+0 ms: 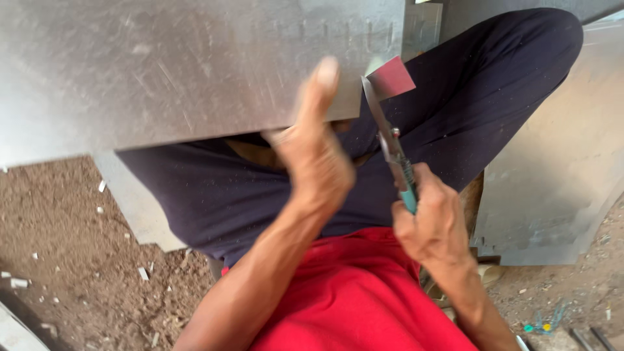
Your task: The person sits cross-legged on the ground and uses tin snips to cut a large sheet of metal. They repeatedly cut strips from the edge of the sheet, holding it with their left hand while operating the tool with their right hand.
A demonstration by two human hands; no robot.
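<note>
Sheet metal (182,71) rests across the person's lap at twelve o'clock, left hand (315,153) pinching its near edge, right hand (432,221) fingers wrapped around teal-handled snips (390,140), one small corner tab (392,77) already bent up.

A rough, informal sheet-metal workshop, seemingly outdoors or open-sided, with work done at ground level. The floor (71,253) is bare brown dirt scattered with small pale metal offcuts (142,273). A large scratched grey metal sheet (182,71) fills the top of the view, and another cut sheet (559,175) with a notched lower edge stands at the right. Tin snips (390,140) with a teal handle bite into the sheet's edge. Small tools (543,324) lie on the dirt at the lower right.
</note>
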